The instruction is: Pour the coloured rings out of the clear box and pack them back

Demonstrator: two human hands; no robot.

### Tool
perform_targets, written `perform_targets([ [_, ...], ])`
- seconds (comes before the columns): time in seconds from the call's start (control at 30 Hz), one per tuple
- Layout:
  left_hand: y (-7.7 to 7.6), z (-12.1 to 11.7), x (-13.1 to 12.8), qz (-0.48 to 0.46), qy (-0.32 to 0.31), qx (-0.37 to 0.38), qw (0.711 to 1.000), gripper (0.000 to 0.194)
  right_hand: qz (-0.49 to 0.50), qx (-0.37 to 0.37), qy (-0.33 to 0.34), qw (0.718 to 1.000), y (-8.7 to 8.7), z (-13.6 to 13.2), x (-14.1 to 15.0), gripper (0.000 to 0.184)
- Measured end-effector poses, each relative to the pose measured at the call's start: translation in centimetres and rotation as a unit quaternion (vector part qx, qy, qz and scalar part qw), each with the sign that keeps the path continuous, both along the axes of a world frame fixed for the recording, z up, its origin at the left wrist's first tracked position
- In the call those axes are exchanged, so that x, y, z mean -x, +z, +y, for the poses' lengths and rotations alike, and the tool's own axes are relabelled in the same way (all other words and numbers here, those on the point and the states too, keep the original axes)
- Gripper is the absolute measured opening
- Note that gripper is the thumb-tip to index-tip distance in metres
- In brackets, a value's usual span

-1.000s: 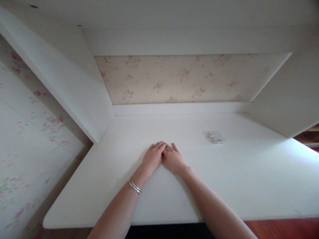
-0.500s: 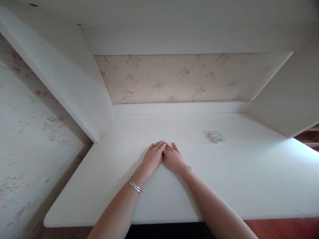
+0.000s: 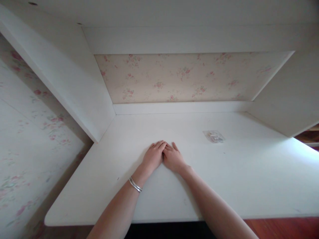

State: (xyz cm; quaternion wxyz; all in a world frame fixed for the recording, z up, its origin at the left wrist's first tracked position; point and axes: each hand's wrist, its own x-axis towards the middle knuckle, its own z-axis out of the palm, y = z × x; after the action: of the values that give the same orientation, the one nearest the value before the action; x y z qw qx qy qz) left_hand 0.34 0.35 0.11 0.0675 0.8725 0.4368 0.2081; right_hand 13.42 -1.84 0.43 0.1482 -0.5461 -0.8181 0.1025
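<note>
My left hand (image 3: 153,156) lies palm down on the white desk (image 3: 99,186), fingers stretched flat, with a silver bracelet (image 3: 135,185) on its wrist. My right hand (image 3: 173,157) lies flat beside it, its fingertips touching those of the left. Neither hand holds anything. A small clear plastic packet (image 3: 213,136) rests on the desk to the right of my hands, well apart from them.
White side panels (image 3: 74,86) and an overhead shelf (image 3: 174,36) enclose the desk's back part. Floral wallpaper (image 3: 184,78) covers the wall behind and the wall at the left. A reddish wood floor (image 3: 286,229) shows at the lower right.
</note>
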Motion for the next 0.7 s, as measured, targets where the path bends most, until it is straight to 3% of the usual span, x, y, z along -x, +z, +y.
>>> perform_targets([
  [0.7, 0.15, -0.08, 0.06, 0.009, -0.001, 0.002, 1.0, 0.043, 0.002, 0.006, -0.003, 1.0, 0.2, -0.07, 0.11, 0.049],
])
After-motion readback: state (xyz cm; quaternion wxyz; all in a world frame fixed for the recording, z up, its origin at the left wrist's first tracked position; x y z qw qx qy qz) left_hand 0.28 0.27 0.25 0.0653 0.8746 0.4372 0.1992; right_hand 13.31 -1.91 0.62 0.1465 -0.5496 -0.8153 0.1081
